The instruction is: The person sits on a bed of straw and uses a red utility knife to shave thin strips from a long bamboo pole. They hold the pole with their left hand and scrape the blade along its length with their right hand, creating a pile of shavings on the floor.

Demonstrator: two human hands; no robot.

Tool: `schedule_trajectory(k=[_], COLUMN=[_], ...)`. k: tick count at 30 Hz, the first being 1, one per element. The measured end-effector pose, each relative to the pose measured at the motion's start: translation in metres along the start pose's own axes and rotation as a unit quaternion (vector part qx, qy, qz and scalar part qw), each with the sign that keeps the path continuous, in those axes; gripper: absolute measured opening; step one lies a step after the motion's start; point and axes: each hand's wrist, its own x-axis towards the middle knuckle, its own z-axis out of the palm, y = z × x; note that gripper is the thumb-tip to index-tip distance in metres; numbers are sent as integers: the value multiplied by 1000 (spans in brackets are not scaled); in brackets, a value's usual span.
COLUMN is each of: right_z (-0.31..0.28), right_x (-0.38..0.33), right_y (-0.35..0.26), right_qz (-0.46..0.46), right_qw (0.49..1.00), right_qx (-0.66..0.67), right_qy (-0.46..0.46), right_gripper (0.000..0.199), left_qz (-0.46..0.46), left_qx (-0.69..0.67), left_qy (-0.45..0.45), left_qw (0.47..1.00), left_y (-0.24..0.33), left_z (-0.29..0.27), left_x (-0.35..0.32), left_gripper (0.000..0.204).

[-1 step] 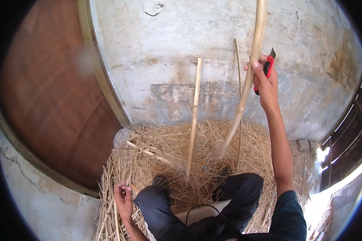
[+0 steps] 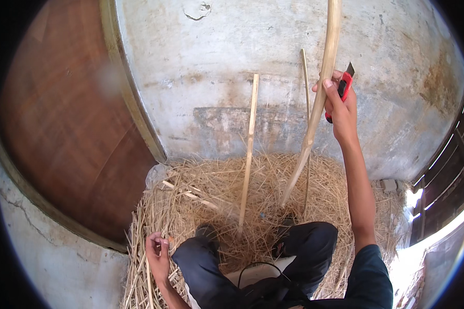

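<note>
The top edge crops the long tan wooden pole [image 2: 315,116]; upper right, the right hand [image 2: 343,112] grips it and a red-and-black utility knife [image 2: 348,80]; lower left, the left hand [image 2: 159,256] curls half-open.

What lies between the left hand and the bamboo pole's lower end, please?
In the head view, the left knee, a shoe, a bamboo strip and straw-like litter lie between the left hand and bamboo pole.

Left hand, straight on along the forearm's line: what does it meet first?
Likely the loose straw, just ahead of the left hand in the picture. If the hand sits high enough to clear it, the brown panel lies beyond; depth is unclear.
</note>
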Motion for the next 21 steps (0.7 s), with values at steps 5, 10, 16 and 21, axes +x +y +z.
schedule_trajectory(k=[5, 10, 16, 21], right_z=[13, 12, 0, -15], right_x=[-22, -31, -11, -2], right_y=[-38, -77, -101, -119], right_qz=[-39, -95, -155, -168], right_qw=[998, 995, 984, 966], right_qx=[-37, -10, 77, 188], right_qy=[-14, 2, 38, 61], right_gripper=[34, 35, 40, 37], left_qz=[32, 69, 94, 122], left_qx=[7, 8, -29, -32], left_qy=[6, -13, -46, -44], left_qw=[999, 997, 994, 991], left_y=[40, 58, 86, 115], left_z=[9, 17, 22, 26], left_x=[1, 16, 19, 13], left_gripper=[32, 33, 35, 41])
